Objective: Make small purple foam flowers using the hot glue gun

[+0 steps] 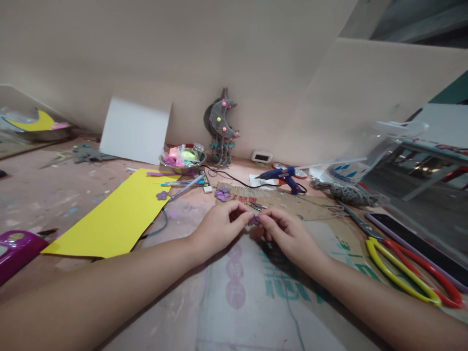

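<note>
My left hand and my right hand meet at the middle of the table, fingertips pinched together on a small purple paper piece. Most of that piece is hidden by the fingers. Both hands hover just above a printed plastic sheet. Behind them lie purple paper flowers on a strip of brown cardboard. One more purple flower rests on the yellow paper sheet to the left.
Blue glue gun with black cord stands behind the cardboard. Large scissors with red and yellow handles and a dark phone lie right. Metal bowl of coloured bits, crescent moon ornament, twine bundle, white card, magenta object at left.
</note>
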`<state>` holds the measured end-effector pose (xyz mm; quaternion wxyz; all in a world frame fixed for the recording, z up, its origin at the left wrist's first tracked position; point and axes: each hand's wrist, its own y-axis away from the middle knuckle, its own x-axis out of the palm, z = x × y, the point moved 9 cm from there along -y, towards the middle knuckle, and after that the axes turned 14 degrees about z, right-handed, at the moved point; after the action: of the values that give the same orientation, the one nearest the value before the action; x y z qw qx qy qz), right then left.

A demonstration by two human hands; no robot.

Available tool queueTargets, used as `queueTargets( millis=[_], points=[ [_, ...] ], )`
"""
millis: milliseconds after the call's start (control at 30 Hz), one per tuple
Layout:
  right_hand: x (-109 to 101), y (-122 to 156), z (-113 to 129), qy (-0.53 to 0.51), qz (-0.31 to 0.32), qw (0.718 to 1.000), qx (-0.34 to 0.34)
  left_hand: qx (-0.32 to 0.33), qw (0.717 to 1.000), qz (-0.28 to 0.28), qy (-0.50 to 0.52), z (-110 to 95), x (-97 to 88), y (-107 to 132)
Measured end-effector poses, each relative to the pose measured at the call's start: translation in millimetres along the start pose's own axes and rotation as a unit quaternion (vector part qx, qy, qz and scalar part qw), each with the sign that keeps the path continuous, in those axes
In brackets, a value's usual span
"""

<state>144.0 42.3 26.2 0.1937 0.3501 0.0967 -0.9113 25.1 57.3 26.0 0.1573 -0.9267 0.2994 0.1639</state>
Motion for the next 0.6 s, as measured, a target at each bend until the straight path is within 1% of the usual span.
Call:
queueTargets(
  millis=[100,200,300,367,433,500,600],
  points=[
    [2,-1,-1,-0.006,0.006,1.000,0.001,0.000,1.000,0.003,0.010,3,0.8,0],
    [3,-2,0,-0.007,0.006,1.000,0.002,-0.004,0.999,0.018,0.038,8,3.1,-2],
    [1,-2,1,-0.016,-0.001,1.000,0.002,-0.013,0.996,0.025,0.088,15,5.1,-4],
    [0,-1,2,-0.025,-0.005,1.000,0.002,-0.016,0.991,0.020,0.129,19,5.5,-5],
    [-1,-1,2,-0.032,-0.009,0.999,0.005,-0.017,0.986,0.002,0.167,21,3.3,-5],
    [-2,0,3,-0.037,-0.014,0.999,0.006,-0.021,0.980,-0.040,0.193,24,-3.9,-4],
    [-2,1,3,-0.042,-0.017,0.999,0.009,-0.031,0.976,-0.105,0.188,28,-17.8,0]
  ],
)
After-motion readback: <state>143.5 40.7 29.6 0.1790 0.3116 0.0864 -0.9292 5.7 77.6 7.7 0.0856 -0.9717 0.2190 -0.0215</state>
